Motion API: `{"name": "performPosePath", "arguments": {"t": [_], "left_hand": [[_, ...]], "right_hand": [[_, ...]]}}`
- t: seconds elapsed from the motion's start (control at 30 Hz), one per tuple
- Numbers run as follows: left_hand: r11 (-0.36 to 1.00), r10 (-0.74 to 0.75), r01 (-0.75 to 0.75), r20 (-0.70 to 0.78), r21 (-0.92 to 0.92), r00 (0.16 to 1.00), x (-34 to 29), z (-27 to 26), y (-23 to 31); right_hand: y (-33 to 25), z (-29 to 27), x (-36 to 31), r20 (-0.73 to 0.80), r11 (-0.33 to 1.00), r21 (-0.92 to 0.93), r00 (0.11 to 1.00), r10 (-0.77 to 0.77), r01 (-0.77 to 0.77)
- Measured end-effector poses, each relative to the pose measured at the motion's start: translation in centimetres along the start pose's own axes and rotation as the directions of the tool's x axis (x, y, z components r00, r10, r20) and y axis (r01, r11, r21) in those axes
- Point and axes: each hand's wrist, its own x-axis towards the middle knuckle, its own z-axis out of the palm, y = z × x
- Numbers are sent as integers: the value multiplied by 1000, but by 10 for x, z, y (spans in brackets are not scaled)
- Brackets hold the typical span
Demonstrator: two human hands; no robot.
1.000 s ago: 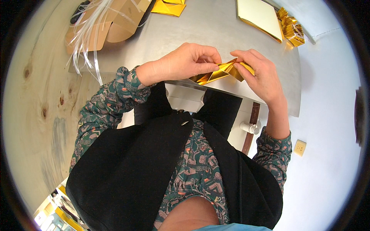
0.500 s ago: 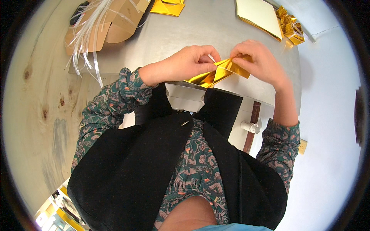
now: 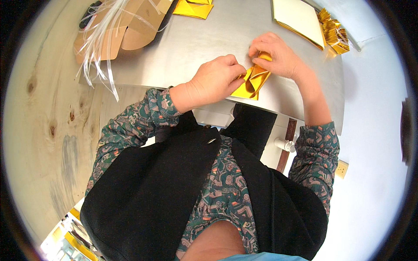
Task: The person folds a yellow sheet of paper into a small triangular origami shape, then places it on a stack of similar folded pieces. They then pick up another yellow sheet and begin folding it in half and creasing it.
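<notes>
A sheet of shiny gold foil paper (image 3: 257,79), partly folded, lies at the near edge of the metal table (image 3: 204,37). My left hand (image 3: 216,80) pinches its left side, fingers bent and closed. On the far side, my right hand (image 3: 274,56) grips the upper end, with thumb and fingers around a rolled or bent part of the foil. Creases run between the two hands, and one corner points toward me. The fingertips of the left hand partly cover the foil's edge.
At the far left stands an open cardboard box (image 3: 143,30) with white plastic strips (image 3: 102,43) hanging over it. Folded gold paper (image 3: 193,8) lies at the back. A stack of cream-faced sheets (image 3: 298,21) and a bundle of pleated gold foil (image 3: 335,35) sit at the far right.
My right hand has moved away from me and slightly left, turning the foil's upper end. My left hand has shifted a little nearer me. The foil is now more upright between them.
</notes>
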Motion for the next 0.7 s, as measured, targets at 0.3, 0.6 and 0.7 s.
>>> {"name": "performPosePath", "arguments": {"t": [0.3, 0.6, 0.7], "left_hand": [[997, 47, -44, -32, 67, 998, -5, 9, 5], [988, 131, -133, 28, 78, 991, -11, 6, 5], [991, 95, -102, 88, 81, 992, -14, 7, 16]], "right_hand": [[-33, 27, -31, -293, 899, -240, 910, 292, -366], [-57, 31, -57, -387, 918, -192, 886, 255, -348], [-64, 36, -62, -407, 899, -216, 872, 272, -381]]}}
